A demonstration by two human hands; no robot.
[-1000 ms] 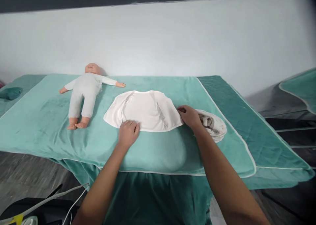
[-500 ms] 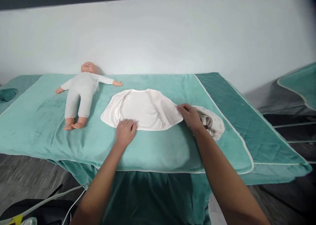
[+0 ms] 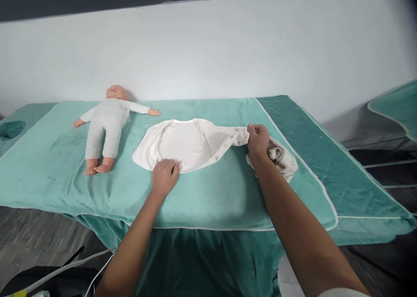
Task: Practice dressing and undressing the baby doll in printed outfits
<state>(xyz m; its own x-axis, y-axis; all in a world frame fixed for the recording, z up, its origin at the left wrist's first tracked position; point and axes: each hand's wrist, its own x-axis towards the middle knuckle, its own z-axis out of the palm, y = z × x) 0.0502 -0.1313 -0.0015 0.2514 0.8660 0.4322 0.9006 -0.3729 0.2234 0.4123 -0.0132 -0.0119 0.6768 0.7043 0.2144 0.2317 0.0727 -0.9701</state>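
Note:
A small white baby top (image 3: 185, 140) lies spread on the green cover, its plain side mostly facing up. My left hand (image 3: 165, 175) is closed at its front edge, fingers curled down onto the hem. With fingers pinched, my right hand (image 3: 258, 139) grips the right end of the top and draws it out sideways. A strip of printed pattern shows along that stretched part. Just beyond my right wrist sits a bunched patterned cloth (image 3: 282, 160), partly hidden by my forearm. To the left, a baby doll (image 3: 109, 118) in white lies on its back, arms spread.
The green velvet cover (image 3: 208, 205) drapes over the front edge of the bed. A white wall (image 3: 208, 49) rises behind it. At the right are dark rack bars (image 3: 391, 164) and another green cloth (image 3: 395, 108). A pale cable or tube (image 3: 68, 266) runs at lower left.
My right hand has pulled the top's right end outward and slightly up, turning its printed side into view. My left hand has stayed at the hem.

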